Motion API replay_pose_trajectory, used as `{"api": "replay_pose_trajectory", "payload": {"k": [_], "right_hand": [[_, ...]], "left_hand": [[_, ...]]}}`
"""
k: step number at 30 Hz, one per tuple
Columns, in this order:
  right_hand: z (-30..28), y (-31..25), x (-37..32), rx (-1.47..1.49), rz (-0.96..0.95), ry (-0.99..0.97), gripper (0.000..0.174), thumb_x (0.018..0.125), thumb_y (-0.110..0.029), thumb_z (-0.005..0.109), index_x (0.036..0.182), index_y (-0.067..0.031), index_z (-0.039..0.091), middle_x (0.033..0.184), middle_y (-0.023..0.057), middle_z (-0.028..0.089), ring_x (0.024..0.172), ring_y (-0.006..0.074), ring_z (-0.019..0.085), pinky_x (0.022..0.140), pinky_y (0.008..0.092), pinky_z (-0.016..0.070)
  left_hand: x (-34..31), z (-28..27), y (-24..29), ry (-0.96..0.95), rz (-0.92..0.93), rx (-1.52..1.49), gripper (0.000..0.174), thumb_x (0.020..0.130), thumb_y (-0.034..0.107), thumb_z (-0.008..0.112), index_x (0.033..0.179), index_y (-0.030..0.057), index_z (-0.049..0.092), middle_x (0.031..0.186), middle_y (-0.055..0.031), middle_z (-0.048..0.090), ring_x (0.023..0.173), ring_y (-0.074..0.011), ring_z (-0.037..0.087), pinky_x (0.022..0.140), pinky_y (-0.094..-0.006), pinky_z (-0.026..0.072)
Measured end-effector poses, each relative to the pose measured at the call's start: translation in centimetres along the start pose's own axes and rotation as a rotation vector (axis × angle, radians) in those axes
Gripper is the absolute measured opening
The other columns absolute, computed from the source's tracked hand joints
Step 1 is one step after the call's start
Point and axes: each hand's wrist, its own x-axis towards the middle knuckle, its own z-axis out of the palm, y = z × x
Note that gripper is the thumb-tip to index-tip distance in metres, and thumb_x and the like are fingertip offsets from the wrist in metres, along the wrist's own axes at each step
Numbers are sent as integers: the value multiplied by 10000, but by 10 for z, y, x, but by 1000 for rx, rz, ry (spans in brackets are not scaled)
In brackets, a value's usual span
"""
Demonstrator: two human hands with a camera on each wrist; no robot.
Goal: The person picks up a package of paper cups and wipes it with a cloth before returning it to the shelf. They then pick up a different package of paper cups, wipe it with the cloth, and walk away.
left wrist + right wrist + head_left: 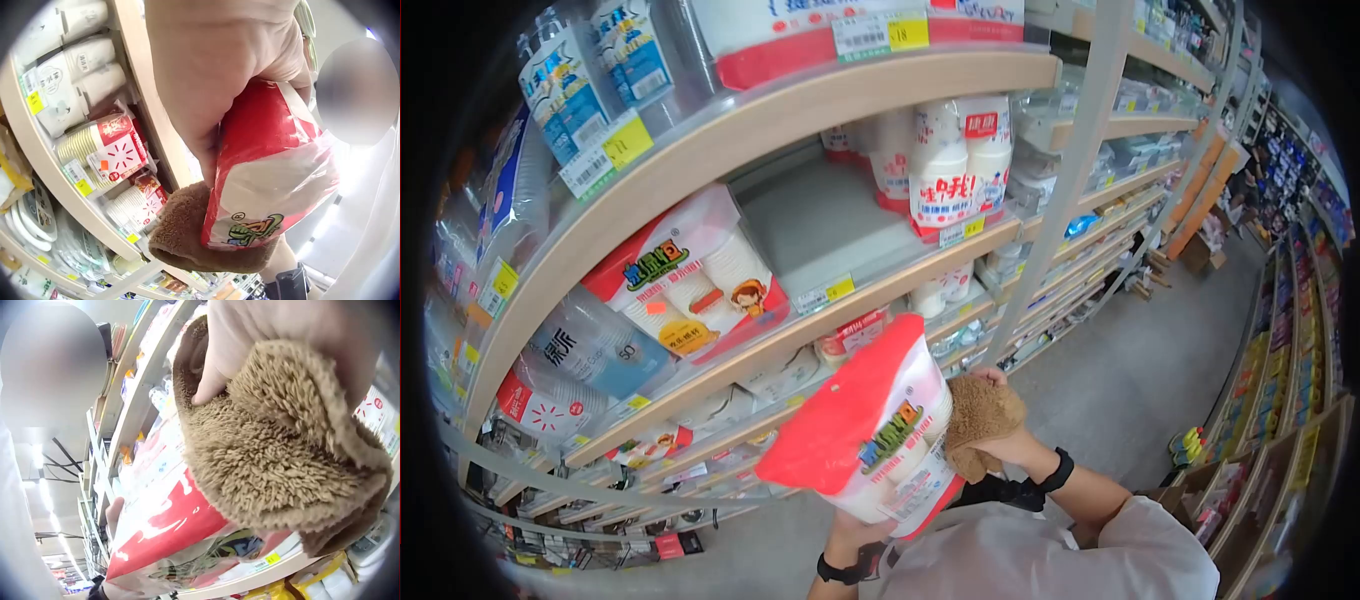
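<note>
A red-and-white plastic pack of paper cups (840,445) is held tilted in front of the shelf. My left hand (862,528) grips it from below; in the left wrist view the thumb and fingers of that hand (219,69) close around the red end of the pack (262,125). In my right hand (1022,452) is a bunched brown fluffy cloth (985,420), against the side of the pack. The right wrist view shows the cloth (275,450) folded under the thumb and palm, covering part of the pack (181,519).
A similar cup pack (690,280) lies on the shelf beside a bare stretch of shelf board (830,225). More paper cups (960,165) stand to its right. A grey upright post (1065,170) rises near the right hand. The aisle floor (1140,340) runs between shelves.
</note>
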Motion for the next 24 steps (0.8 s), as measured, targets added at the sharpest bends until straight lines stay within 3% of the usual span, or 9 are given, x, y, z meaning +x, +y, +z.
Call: {"api": "replay_pose_trajectory", "payload": {"k": [3, 8, 11, 13, 14, 16, 17, 19, 24], "right_hand": [[0, 13, 3, -96, 27, 35, 878, 636, -152, 838, 1317, -60, 292, 1286, 84, 479, 1193, 172, 444, 1024, 343, 340], [-3, -7, -8, -104, 162, -53, 866, 612, -147, 846, 1324, -32, 366, 1280, 78, 487, 1170, 188, 465, 1011, 338, 356], [-3, -37, -6, 52, 232, -169, 900, 585, -157, 864, 1325, -19, 370, 1258, 75, 495, 1149, 185, 473, 980, 339, 387], [0, -35, -9, 18, 230, -174, 883, 597, -144, 860, 1323, -22, 372, 1244, 71, 494, 1127, 176, 479, 964, 336, 400], [1, -31, -11, 17, 219, -177, 883, 597, -144, 860, 1323, -22, 372, 1244, 71, 494, 1127, 176, 479, 964, 336, 400], [3, -17, -13, 14, 256, -70, 868, 626, -137, 847, 1332, -26, 355, 1232, 70, 497, 1109, 173, 487, 954, 332, 407], [3, -13, -13, 15, 248, -78, 868, 626, -137, 847, 1332, -26, 355, 1232, 70, 497, 1109, 173, 487, 954, 332, 407], [2, -7, -10, 202, 428, -18, 850, 661, -145, 829, 1340, -27, 333, 1232, 68, 494, 1115, 169, 481, 956, 323, 407], [-6, -8, -4, 45, 303, -13, 831, 684, -158, 816, 1341, -32, 325, 1222, 62, 494, 1112, 160, 479, 957, 315, 410]], "left_hand": [[1, -12, -21, 11, 46, 199, 853, 590, 163, 818, 1305, -21, 391, 1260, -116, 500, 1147, -230, 496, 982, -371, 382], [14, -9, -12, -7, -54, 0, 814, 562, 178, 833, 1261, -1, 454, 1248, -111, 509, 1139, -213, 495, 980, -358, 382], [21, -17, -12, -64, 40, -4, 804, 576, 158, 829, 1270, 10, 451, 1263, -91, 503, 1140, -202, 494, 982, -355, 382], [26, -26, 2, -251, -86, 100, 888, 608, 122, 810, 1353, 1, 342, 1293, -116, 491, 1180, -231, 480, 1003, -385, 372], [31, -24, 9, -251, -77, 105, 888, 608, 122, 810, 1353, 1, 342, 1293, -116, 491, 1180, -231, 480, 1003, -385, 372], [43, -17, 25, -272, -41, 196, 795, 623, 89, 805, 1304, 11, 401, 1244, -91, 521, 1144, -199, 496, 979, -363, 393], [46, -11, 33, -266, -32, 202, 795, 623, 89, 805, 1304, 11, 401, 1244, -91, 521, 1144, -199, 496, 979, -363, 393], [52, 6, 47, -36, -89, 151, 770, 653, 54, 792, 1298, 5, 374, 1213, -105, 535, 1130, -203, 511, 956, -351, 415], [65, 10, 32, 91, -105, 201, 726, 670, 57, 785, 1278, -3, 393, 1210, -103, 540, 1098, -181, 535, 922, -343, 450]]}}
